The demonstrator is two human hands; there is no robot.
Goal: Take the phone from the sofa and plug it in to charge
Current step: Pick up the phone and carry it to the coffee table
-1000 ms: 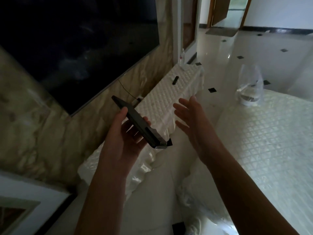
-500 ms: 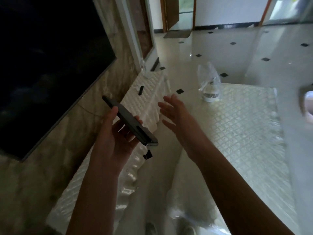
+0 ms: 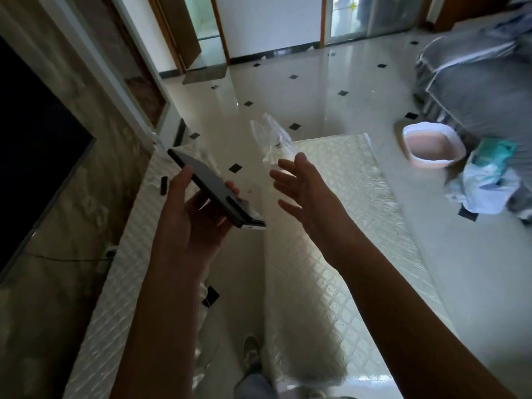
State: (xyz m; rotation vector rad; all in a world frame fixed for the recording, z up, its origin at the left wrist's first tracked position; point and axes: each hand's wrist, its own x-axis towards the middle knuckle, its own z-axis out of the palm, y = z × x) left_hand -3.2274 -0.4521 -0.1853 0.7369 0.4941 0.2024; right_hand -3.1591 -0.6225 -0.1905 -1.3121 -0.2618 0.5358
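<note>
A dark phone (image 3: 214, 187) lies tilted in my left hand (image 3: 190, 217), thumb on its near edge and fingers under its far side. My right hand (image 3: 305, 188) hovers just right of the phone with fingers spread, holding nothing. A dark cable (image 3: 66, 257) runs along the wall to a small plug or socket (image 3: 108, 251) at the back edge of the covered TV bench (image 3: 123, 283). A grey covered sofa (image 3: 478, 82) stands at the far right.
A wall TV (image 3: 34, 156) hangs at left. A small black object (image 3: 163, 185) lies on the bench. A plastic-covered table (image 3: 345, 226) holds a clear bag (image 3: 272, 142). A pink basin (image 3: 429, 145) and crumpled items (image 3: 486, 180) sit on the tiled floor.
The view has swung to the right, bringing the sofa and basin into sight. Both hands keep their pose, the phone still in my left hand.
</note>
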